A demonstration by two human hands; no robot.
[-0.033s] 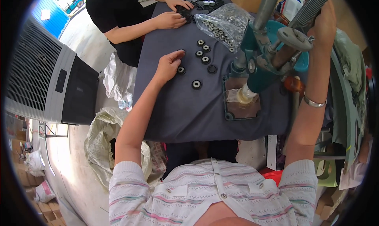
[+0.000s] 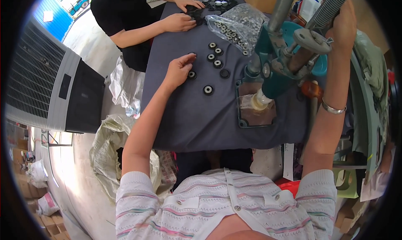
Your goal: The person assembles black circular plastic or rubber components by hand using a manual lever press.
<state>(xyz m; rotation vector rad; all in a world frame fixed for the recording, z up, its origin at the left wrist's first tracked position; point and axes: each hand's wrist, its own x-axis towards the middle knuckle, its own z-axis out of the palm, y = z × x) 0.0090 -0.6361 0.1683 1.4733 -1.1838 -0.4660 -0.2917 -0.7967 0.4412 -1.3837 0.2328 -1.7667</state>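
My left hand (image 2: pixel 180 69) rests at the left of the cloth-covered table, fingers bent inward. A small dark edge shows at its fingertips; what it is I cannot make out. Against that hand lies a black round part with a pale metal centre (image 2: pixel 191 75). Similar parts (image 2: pixel 217 64) sit a little farther right, with a plain black ring (image 2: pixel 225 74) near them and another metal-centred part (image 2: pixel 208 89) closer to me. My right hand (image 2: pixel 344 26) is raised beside the spring of a green bench press (image 2: pixel 268 68); its fingers are mostly hidden. Under the press's pale ram is its base plate (image 2: pixel 256 119).
A clear plastic bag of small metal rings (image 2: pixel 238 26) lies behind the parts. Another person's hands (image 2: pixel 184 22) are at many black discs (image 2: pixel 215 3) on the far side. An orange-handled tool (image 2: pixel 312 89) lies right of the press; a grey air cooler (image 2: pixel 54 76) stands left.
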